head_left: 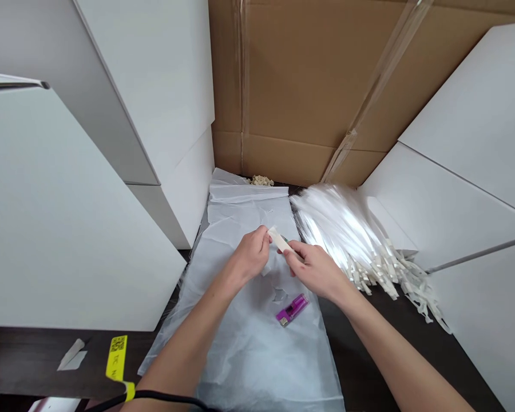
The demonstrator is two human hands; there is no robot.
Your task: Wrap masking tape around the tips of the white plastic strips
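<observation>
L hand pinches the upper-left end of a cream strip btwn thumb and fingers. R hand grips the lower-right end, its fingers closed narrowly on it. Neither hand is wide open; both hold the same item. Strip is held up over the sheet, approx. centre of view. Its long axis runs diagonally from upper L to lower R, hand to hand, w/ each hand equally near its own end. Small green item shows just behind the strip; mostly hidden, type cannot be told.

Below the hands, a purple lighter lies on a translucent white plastic sheet, metal end to lower L. Sheet lies on a dark desk. R of sheet, near R hand: fanned bundle of white plastic strips w/ cream tabs at lower-R ends. Beyond sheet: crumpled beige scraps, then cardboard carton. White panels flank the work area. Lower L on desk: yellow QR label, black cable.
</observation>
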